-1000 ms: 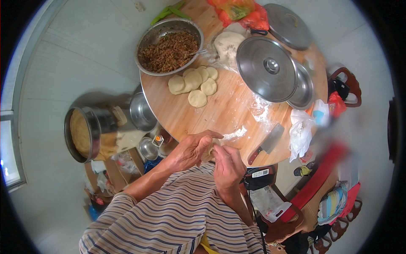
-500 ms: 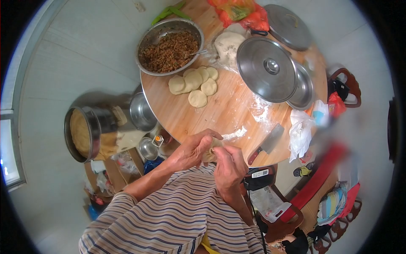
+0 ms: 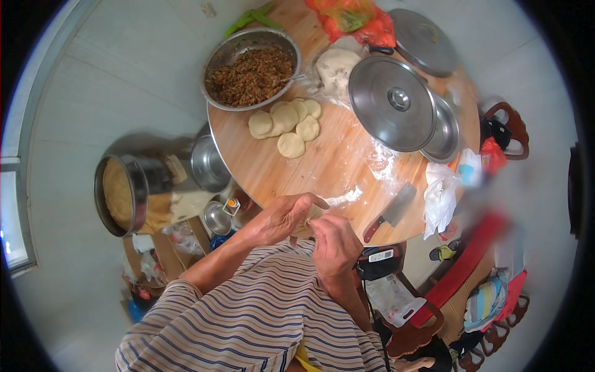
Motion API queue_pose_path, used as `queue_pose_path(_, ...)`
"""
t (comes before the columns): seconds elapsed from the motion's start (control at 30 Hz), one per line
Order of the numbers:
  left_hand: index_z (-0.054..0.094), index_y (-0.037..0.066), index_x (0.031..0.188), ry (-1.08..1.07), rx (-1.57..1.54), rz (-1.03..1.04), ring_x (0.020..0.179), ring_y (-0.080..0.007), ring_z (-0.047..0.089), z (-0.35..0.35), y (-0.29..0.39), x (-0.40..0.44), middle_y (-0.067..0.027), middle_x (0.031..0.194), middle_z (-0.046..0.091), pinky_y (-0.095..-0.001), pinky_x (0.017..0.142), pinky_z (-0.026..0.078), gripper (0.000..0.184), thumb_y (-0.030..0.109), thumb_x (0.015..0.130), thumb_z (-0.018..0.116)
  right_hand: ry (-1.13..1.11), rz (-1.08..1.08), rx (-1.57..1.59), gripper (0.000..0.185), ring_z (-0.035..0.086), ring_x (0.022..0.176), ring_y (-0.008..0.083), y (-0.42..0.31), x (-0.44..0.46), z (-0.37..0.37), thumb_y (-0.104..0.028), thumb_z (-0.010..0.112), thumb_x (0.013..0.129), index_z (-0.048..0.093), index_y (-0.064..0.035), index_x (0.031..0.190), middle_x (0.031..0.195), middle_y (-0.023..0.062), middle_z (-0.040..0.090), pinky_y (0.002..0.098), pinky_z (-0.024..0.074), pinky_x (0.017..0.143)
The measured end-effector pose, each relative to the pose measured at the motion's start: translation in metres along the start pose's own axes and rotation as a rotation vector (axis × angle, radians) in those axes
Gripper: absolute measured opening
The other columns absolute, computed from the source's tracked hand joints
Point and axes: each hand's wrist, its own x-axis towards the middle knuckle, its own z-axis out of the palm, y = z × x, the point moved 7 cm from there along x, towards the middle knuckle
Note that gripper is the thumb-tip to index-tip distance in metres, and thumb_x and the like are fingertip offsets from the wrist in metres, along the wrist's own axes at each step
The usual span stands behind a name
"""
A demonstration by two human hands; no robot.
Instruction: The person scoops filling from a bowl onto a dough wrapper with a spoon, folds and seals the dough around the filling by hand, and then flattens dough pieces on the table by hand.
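Close to my body, at the table's near edge, my left hand (image 3: pixel 284 218) cups a small filled dough bun (image 3: pixel 312 214), mostly hidden between both hands. My right hand (image 3: pixel 335 242) pinches the dough's edge with its fingertips. Farther up the table lie several flat dough rounds (image 3: pixel 291 145), some overlapping. Behind them stands a steel bowl (image 3: pixel 211 93) of minced filling (image 3: pixel 251 77) with a spoon handle (image 3: pixel 297 77) at its right side. Loose flour (image 3: pixel 344 197) is scattered just beyond my hands.
A cleaver (image 3: pixel 392 211) lies right of my hands. Beyond it are a large lid (image 3: pixel 378 124) over a steel basin (image 3: pixel 447 133), a dough lump (image 3: pixel 336 67), and white plastic bags (image 3: pixel 440 195). A steamer pot (image 3: pixel 137 195) stands left of the wooden table (image 3: pixel 248 161).
My right hand's fingers have shifted slightly and curled more over the dough. My left hand stays cupped in nearly the same place.
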Motion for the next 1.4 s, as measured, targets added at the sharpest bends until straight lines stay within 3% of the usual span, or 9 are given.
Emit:
queue_pose_path(0.17, 0.059, -0.001, 0.134, 0.024, 0.076, -0.010, 0.076, -0.0187, 0.068, -0.002, -0.001, -0.002, -0.0113, 0.088, 0.066, -0.0303, 0.055, 0.061, 0.078, 0.066, 0.108, 0.028, -0.066, -0.004, -0.057, 0.025, 0.071, 0.077, 0.0240, -0.006, 0.005, -0.001, 0.002, 0.078, 0.085, 0.075, -0.0063, 0.108, 0.091, 0.0066, 0.066, 0.0331, 0.0580, 0.066)
queue_pose_path(0.37, 0.058, 0.003, 0.140, 0.001, 0.172, -0.157, 0.081, -0.0174, 0.067, -0.008, -0.002, -0.007, -0.0117, 0.100, 0.067, -0.0284, 0.054, 0.056, 0.089, 0.076, 0.102, 0.025, -0.078, -0.057, -0.043, 0.023, 0.072, 0.077, 0.0236, -0.008, 0.001, 0.000, 0.004, 0.077, 0.084, 0.076, -0.0067, 0.105, 0.091, 0.0068, 0.066, 0.0334, 0.0582, 0.064)
queue_pose_path(0.47, 0.056, 0.004, 0.141, 0.071, 0.133, -0.055, 0.072, -0.0124, 0.062, -0.013, -0.010, -0.007, -0.0072, 0.094, 0.065, -0.0275, 0.052, 0.051, 0.085, 0.075, 0.103, 0.027, -0.043, -0.043, -0.021, 0.021, 0.072, 0.077, 0.0240, -0.008, 0.001, -0.001, 0.004, 0.076, 0.084, 0.075, -0.0056, 0.102, 0.093, 0.0072, 0.067, 0.0337, 0.0583, 0.064)
queue_pose_path(0.53, 0.053, 0.002, 0.139, -0.070, -0.103, -0.071, 0.060, -0.0098, 0.052, -0.007, -0.009, -0.009, -0.0035, 0.085, 0.058, -0.0252, 0.055, 0.045, 0.067, 0.059, 0.110, 0.036, 0.002, -0.004, -0.010, 0.016, 0.072, 0.078, 0.0247, -0.006, 0.003, -0.005, 0.002, 0.076, 0.086, 0.074, -0.0048, 0.100, 0.093, 0.0076, 0.067, 0.0342, 0.0581, 0.064)
queue_pose_path(0.83, 0.062, 0.004, 0.132, 0.019, -0.155, 0.112, 0.074, -0.0095, 0.058, -0.002, -0.012, -0.003, -0.0048, 0.100, 0.064, -0.0235, 0.057, 0.048, 0.071, 0.065, 0.106, 0.038, 0.005, 0.029, 0.015, 0.012, 0.072, 0.077, 0.0248, -0.006, 0.008, -0.007, -0.003, 0.077, 0.089, 0.075, -0.0032, 0.100, 0.091, 0.0083, 0.066, 0.0348, 0.0563, 0.062)
queue_pose_path(0.93, 0.059, 0.003, 0.137, 0.049, -0.073, 0.080, 0.068, -0.0070, 0.059, -0.001, 0.000, -0.005, -0.0011, 0.092, 0.065, -0.0206, 0.050, 0.043, 0.083, 0.074, 0.101, 0.033, 0.007, 0.042, 0.052, 0.012, 0.071, 0.076, 0.0244, -0.004, 0.009, -0.007, -0.002, 0.078, 0.089, 0.075, -0.0031, 0.101, 0.090, 0.0082, 0.066, 0.0347, 0.0561, 0.062)
queue_pose_path(1.17, 0.060, 0.002, 0.133, 0.127, -0.048, 0.180, 0.078, -0.0133, 0.068, 0.000, -0.006, 0.002, -0.0060, 0.093, 0.067, -0.0247, 0.057, 0.057, 0.081, 0.070, 0.104, 0.027, -0.013, 0.028, -0.013, 0.015, 0.072, 0.077, 0.0236, -0.002, 0.009, -0.010, 0.000, 0.078, 0.087, 0.075, -0.0044, 0.100, 0.091, 0.0074, 0.066, 0.0345, 0.0568, 0.063)
queue_pose_path(1.23, 0.060, 0.001, 0.128, 0.008, -0.162, 0.066, 0.083, -0.0162, 0.068, 0.003, -0.007, 0.002, -0.0081, 0.101, 0.067, -0.0276, 0.059, 0.059, 0.073, 0.065, 0.108, 0.031, -0.030, -0.005, -0.052, 0.016, 0.072, 0.078, 0.0238, -0.003, 0.010, -0.011, 0.000, 0.078, 0.085, 0.074, -0.0052, 0.100, 0.092, 0.0065, 0.066, 0.0344, 0.0577, 0.064)
queue_pose_path(1.4, 0.062, 0.001, 0.122, -0.021, -0.143, -0.018, 0.073, -0.0154, 0.067, 0.001, -0.011, 0.006, -0.0078, 0.088, 0.066, -0.0276, 0.054, 0.057, 0.073, 0.064, 0.109, 0.029, -0.043, -0.046, -0.040, 0.018, 0.072, 0.079, 0.0233, -0.001, 0.013, -0.012, 0.000, 0.078, 0.084, 0.074, -0.0079, 0.099, 0.092, 0.0056, 0.066, 0.0343, 0.0585, 0.065)
